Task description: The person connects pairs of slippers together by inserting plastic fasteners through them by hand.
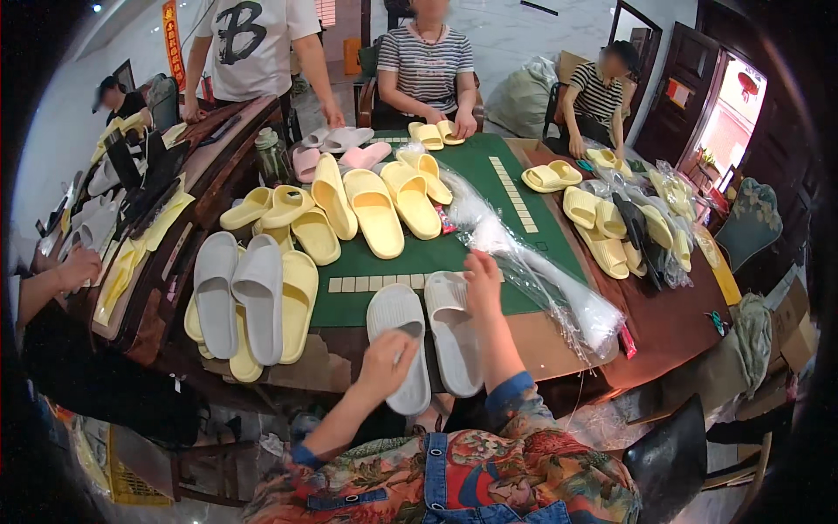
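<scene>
Slippers crowd the green-topped table (532,223) on every side: a row of yellow slippers (375,210) lies across the middle, a few pink slippers (362,155) sit beyond them, and grey slippers (237,297) rest on more yellow ones at the left edge. A heap of clear plastic bags (532,271) runs diagonally along the right, just beside the right hand (483,284), and a line of pale tiles (375,283) lies between the near pair and the yellow row. Three other people stand or sit at the far side with further pairs in front of them.

Two white slippers lie side by side at the near edge, soles down, toes pointing away. The left hand (386,360) rests on the heel end of the left white slipper (400,336), fingers curled loosely over it; whether it truly grips is hard to tell. The right hand lies over the toe end of the right white slipper (452,336), its fingers bent, seemingly pinching the edge of a bag.
</scene>
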`<action>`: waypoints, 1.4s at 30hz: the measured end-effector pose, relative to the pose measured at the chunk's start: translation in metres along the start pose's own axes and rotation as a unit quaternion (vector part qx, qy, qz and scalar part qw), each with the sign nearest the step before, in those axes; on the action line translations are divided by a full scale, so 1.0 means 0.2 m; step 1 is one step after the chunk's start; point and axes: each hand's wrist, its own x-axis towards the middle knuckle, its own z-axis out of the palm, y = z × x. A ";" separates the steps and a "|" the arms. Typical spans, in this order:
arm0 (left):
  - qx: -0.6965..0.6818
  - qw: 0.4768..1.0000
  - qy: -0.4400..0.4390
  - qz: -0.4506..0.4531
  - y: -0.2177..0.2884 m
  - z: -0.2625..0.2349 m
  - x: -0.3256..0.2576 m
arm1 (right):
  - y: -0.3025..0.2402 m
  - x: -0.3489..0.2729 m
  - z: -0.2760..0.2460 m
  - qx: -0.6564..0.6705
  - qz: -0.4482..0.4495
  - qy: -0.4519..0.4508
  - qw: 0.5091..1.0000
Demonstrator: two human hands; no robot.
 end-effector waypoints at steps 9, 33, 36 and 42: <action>0.104 0.990 -0.035 -0.092 -0.16 0.21 0.15 | 0.03 -0.19 -0.21 -0.267 -0.016 -0.071 0.961; 0.466 0.817 0.271 -0.205 -0.53 -1.38 0.31 | 0.08 -0.27 -0.20 -0.270 -0.067 -0.112 0.954; 0.500 0.779 0.262 -0.272 -0.73 -1.35 0.29 | 0.08 -0.27 -0.19 -0.261 -0.055 -0.108 0.958; 0.484 0.786 0.247 -0.295 -0.76 -1.36 0.31 | 0.10 -0.27 -0.19 -0.257 -0.072 -0.127 0.955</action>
